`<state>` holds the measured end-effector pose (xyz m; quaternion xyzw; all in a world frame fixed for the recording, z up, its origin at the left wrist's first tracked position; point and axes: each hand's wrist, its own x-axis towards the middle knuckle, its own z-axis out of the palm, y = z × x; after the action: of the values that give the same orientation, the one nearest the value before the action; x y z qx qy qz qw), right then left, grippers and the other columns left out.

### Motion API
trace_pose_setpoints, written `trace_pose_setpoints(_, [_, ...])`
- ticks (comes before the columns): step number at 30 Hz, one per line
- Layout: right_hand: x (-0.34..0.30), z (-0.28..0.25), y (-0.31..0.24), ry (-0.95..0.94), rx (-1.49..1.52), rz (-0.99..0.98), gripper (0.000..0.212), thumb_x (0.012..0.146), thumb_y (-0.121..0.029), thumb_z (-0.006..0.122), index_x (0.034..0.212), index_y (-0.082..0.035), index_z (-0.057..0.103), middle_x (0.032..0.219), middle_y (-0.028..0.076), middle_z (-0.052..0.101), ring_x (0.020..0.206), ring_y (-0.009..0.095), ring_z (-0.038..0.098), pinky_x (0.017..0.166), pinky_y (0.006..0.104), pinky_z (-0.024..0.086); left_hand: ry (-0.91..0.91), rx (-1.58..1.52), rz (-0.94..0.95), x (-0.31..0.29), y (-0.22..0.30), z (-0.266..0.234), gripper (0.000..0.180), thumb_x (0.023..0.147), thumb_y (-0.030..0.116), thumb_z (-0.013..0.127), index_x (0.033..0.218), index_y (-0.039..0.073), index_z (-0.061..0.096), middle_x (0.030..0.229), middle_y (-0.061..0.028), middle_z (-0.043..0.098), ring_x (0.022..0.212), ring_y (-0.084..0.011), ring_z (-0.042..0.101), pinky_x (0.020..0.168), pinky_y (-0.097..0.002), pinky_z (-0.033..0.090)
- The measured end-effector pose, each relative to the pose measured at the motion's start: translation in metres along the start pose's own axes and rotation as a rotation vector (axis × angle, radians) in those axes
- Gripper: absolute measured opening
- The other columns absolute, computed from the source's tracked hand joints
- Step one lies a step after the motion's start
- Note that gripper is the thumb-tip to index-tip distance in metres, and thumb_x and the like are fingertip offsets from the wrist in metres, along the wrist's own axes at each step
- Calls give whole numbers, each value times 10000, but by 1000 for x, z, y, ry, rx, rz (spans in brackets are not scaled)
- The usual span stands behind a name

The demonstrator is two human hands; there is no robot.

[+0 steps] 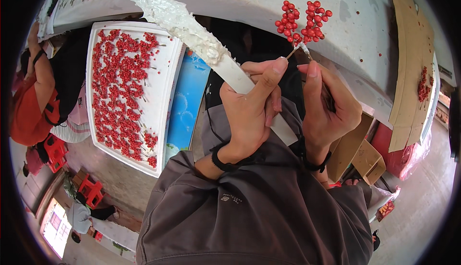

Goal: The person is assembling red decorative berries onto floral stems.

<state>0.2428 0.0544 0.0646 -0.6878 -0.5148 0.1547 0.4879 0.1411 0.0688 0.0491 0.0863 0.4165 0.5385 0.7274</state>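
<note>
My left hand [254, 97] is wrapped round a flat white strip [240, 77], whose far half carries thick white paste [173, 17]. Its thumb and forefinger also pinch the thin stem of a red berry sprig [289, 22]. Opposite it, my right hand [329, 104] is closed on the stem of a second red berry sprig [314, 22]. Both sprigs point away from me, their stems meeting in a V with white paste [302, 48] at the joint. My right hand's curled lower fingers partly hide what else lies in the palm.
Left of me, a white foam tray [165, 97] holds many red berry sprigs, above a blue box [187, 101]. A white-covered table [240, 0] spans the far side. Cardboard [401, 68] with berries stands right, near open boxes [367, 161]. A person [36, 92] sits far left by red stools [55, 152].
</note>
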Motion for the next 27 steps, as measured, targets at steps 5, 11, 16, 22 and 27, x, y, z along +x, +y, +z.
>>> trace_pose_setpoints(5, [3, 2, 1, 47, -74, -16, 95, 874, -19, 660, 906, 48, 718, 603, -52, 548, 533, -11, 410, 481, 151, 256, -28, 47, 58, -2, -3, -1, 98, 866, 55, 688, 883, -30, 643, 518, -20, 530, 348, -53, 404, 343, -195, 244])
trace_pose_setpoints(11, [-1, 3, 8, 30, 1, -50, 73, 806, -4, 716, 878, -6, 716, 563, -18, 549, 449, 2, 323, 420, 194, 228, -25, 66, 60, -2, -4, 0, 99, 862, 37, 687, 903, -44, 646, 526, -9, 532, 360, -43, 400, 349, -194, 243])
trace_pose_setpoints(16, [-1, 4, 11, 45, -21, -56, 74, 801, -7, 720, 874, -10, 718, 549, -13, 529, 444, 4, 328, 418, 196, 231, -23, 85, 78, -2, -5, 0, 100, 860, 30, 687, 906, -50, 648, 530, -5, 534, 365, -38, 397, 352, -192, 245])
trace_pose_setpoints(22, [-1, 2, 7, 10, -15, -62, 84, 797, -6, 719, 880, -15, 721, 540, -7, 513, 439, 9, 336, 415, 197, 233, -17, 60, 53, -1, -4, 0, 100, 855, 24, 690, 907, -52, 650, 530, -5, 539, 367, -35, 398, 351, -192, 245])
trace_pose_setpoints(27, [1, -13, 1, 14, -38, -111, 69, 807, 8, 697, 872, 5, 719, 554, -13, 538, 443, 16, 363, 420, 190, 244, 49, 124, 63, 3, -2, 4, 103, 847, 51, 698, 890, -21, 638, 495, -6, 507, 338, -48, 367, 347, -195, 241])
